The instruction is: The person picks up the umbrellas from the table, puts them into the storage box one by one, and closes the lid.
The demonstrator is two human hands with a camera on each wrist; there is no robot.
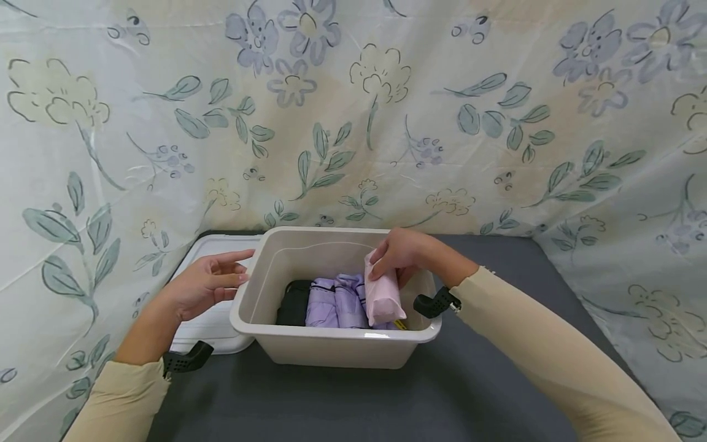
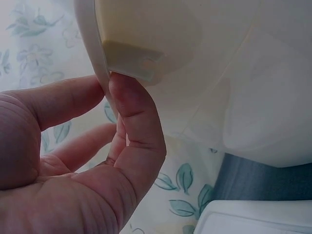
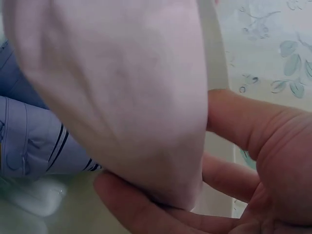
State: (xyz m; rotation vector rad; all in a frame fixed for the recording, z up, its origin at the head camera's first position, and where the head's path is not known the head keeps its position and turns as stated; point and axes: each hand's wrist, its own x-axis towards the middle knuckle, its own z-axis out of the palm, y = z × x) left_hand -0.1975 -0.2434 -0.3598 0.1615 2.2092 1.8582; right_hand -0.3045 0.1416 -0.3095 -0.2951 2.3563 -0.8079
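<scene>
A beige plastic storage bin (image 1: 337, 347) stands in the middle of the head view. My left hand (image 1: 207, 285) pinches its left rim; the left wrist view has the thumb on the outside and a bent finger (image 2: 139, 117) under the lip. At the bin's right end, my right hand (image 1: 400, 255) grips an oblong pink cloth bundle (image 1: 382, 294), tilted above the contents. In the right wrist view, thumb and fingers wrap round the end of the pink bundle (image 3: 131, 97). Inside the bin, purple folded bundles (image 1: 336, 304) with dark-striped straps lie beside a black one (image 1: 294, 304).
A white lid (image 1: 207, 334) lies flat to the left, partly beneath the bin's left side. Dark grey cloth (image 1: 353, 405) covers the table. Behind hangs a flowered curtain (image 1: 331, 135). A bit of yellow (image 1: 400, 324) shows below the pink bundle.
</scene>
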